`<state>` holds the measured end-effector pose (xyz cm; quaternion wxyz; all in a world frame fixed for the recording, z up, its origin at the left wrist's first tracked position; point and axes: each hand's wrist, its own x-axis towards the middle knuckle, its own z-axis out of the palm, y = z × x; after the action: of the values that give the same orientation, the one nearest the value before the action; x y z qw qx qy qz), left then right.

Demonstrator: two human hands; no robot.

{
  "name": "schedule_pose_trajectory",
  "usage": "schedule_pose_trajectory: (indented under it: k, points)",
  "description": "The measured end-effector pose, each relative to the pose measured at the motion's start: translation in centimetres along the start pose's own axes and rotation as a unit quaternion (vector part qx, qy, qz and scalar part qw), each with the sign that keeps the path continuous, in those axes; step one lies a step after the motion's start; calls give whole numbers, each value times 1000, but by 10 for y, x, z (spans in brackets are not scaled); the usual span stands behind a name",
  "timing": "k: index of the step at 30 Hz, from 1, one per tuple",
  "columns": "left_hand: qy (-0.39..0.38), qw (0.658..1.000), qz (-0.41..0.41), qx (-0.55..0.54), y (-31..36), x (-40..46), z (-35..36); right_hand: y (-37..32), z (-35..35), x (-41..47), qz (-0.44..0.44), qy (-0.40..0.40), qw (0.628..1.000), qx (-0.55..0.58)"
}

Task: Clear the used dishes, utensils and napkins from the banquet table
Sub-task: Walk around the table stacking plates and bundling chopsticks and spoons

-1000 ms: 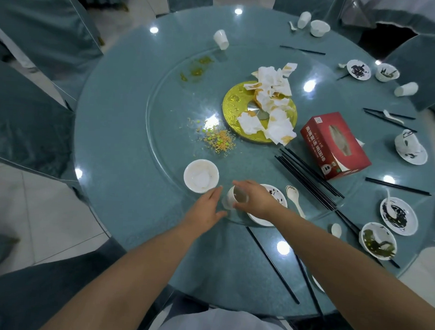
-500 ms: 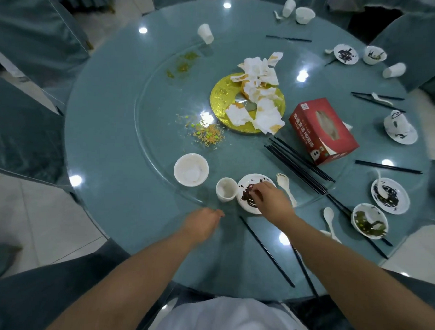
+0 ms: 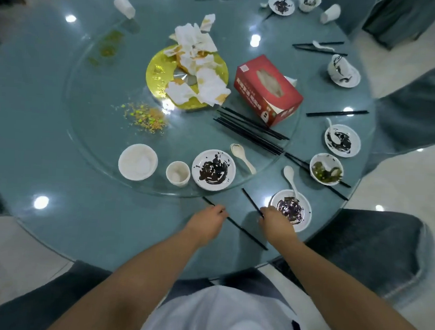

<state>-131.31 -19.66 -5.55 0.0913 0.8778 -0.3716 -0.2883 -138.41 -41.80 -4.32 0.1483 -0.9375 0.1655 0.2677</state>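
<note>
In the head view, lower centre, the left hand (image 3: 210,220) pinched one black chopstick (image 3: 246,232) lying on the table (image 3: 60,208); the right hand (image 3: 275,221) curled onto another chopstick (image 3: 252,202), grip unclear. Thin, stiff and probably slippery, they seemed best pinched mid-shaft.

A round teal desk (image 3: 60,208) carries a glass turntable (image 3: 92,144). Directly on the desk lie two black chopsticks (image 3: 248,232), a sauce-smeared plate (image 3: 305,218), a white spoon (image 3: 291,179), a bowl of greens (image 3: 326,169) and tipped cups (image 3: 330,14).
</note>
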Motion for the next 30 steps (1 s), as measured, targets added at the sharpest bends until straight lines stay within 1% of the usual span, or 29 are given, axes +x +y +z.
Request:
schedule_pose_trajectory:
  k: [4, 7, 10, 13, 17, 19, 21, 24, 27, 30]
  points:
    - [-12, 999, 16, 41, 17, 8, 16, 3, 18, -2, 9, -24, 1000, -2]
    - [-13, 998, 19, 60, 19, 7, 21, 2, 27, -3, 8, -20, 1000, -11]
    - [-23, 997, 24, 71, 17, 2, 24, 3, 32, -7, 17, -12, 999, -34]
    - [-31, 995, 21, 90, 14, -7, 26, 8, 38, -12, 26, -23, 997, -68]
    - [-30, 991, 8, 129, 8, -19, 30, 16, 41, -17, 13, -37, 995, -89]
    - [-25, 991, 11, 128, 4, -23, 32, 19, 40, -18, 1, -46, 993, -105]
    - [-16, 993, 1, 116, 1, -27, 32, 20, 38, -17, 1, -52, 994, -93]
    - [-16, 995, -15, 102, -3, -32, 30, 13, 34, -18, -4, -62, 997, -43]
    - [-20, 995, -23, 99, -8, -38, 29, -3, 36, -19, -25, -88, 995, -34]
    - [-6, 994, -32, 100, -16, -47, 30, -28, 41, -18, -43, -94, 994, -34]
